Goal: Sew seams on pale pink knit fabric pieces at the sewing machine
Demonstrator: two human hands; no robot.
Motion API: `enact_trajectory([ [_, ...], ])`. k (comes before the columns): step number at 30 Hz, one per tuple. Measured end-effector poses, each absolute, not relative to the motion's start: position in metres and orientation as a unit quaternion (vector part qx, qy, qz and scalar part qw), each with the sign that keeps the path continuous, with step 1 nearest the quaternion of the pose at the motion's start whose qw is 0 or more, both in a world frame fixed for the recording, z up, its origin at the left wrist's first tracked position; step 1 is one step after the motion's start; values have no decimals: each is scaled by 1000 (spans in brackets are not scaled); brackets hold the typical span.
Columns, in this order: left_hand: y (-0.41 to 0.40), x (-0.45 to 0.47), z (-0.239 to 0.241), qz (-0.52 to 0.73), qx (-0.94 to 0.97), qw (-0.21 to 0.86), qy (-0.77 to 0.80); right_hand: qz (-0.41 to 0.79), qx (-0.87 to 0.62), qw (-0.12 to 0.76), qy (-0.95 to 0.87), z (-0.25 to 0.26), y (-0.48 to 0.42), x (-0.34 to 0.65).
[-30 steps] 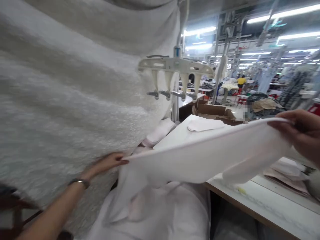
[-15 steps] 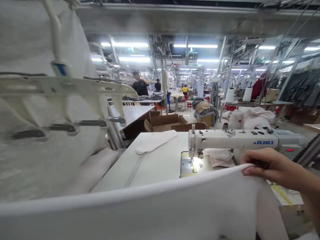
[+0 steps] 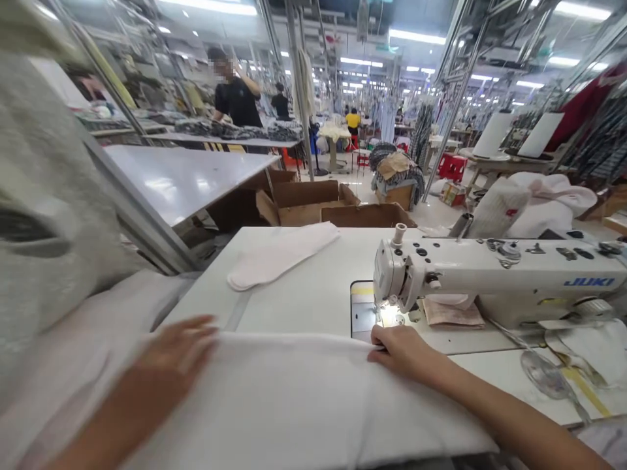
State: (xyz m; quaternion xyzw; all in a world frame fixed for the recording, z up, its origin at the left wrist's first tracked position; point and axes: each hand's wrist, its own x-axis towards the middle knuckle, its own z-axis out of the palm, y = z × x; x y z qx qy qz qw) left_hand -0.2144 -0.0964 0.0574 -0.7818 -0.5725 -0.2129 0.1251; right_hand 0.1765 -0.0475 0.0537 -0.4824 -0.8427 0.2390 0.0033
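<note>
White cloth (image 3: 289, 398) spans the near part of the surface (image 3: 289, 307), its edge pinched by the right hand (image 3: 404, 351) beside the sewing machine (image 3: 470, 271), apparently for alignment; the blurred left hand's (image 3: 169, 359) grip I cannot tell.

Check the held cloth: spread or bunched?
Spread: the cloth is mostly smooth, its far edge nearly straight from left hand to right hand.

JUKI (image 3: 589, 282) on sewing machine (image 3: 509, 271)
</note>
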Motion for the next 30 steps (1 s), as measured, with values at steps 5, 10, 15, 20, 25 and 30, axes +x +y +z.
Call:
enact_trajectory([
  [5, -102, -92, 18, -143, -923, 64, -351, 284, -473, -22, -834, 67, -41, 193],
  [10, -91, -108, 15, -115, -925, 124, -340, 323, -473, -83, -816, 80, -36, 245],
  [15, -98, -152, 7, -103, -902, 138, -397, 157, -535, 40, -829, 57, -45, 275],
  [20, -111, -169, -2, -78, -895, 138, -416, 76, -519, 111, -844, 26, -73, 258],
  [25, -111, -159, -3, -112, -888, 121, -430, 1, -521, 142, -842, 17, -72, 252],
  [30, -109, -133, -2, -106, -897, 135, -408, -83, -574, 171, -796, 27, -70, 271],
])
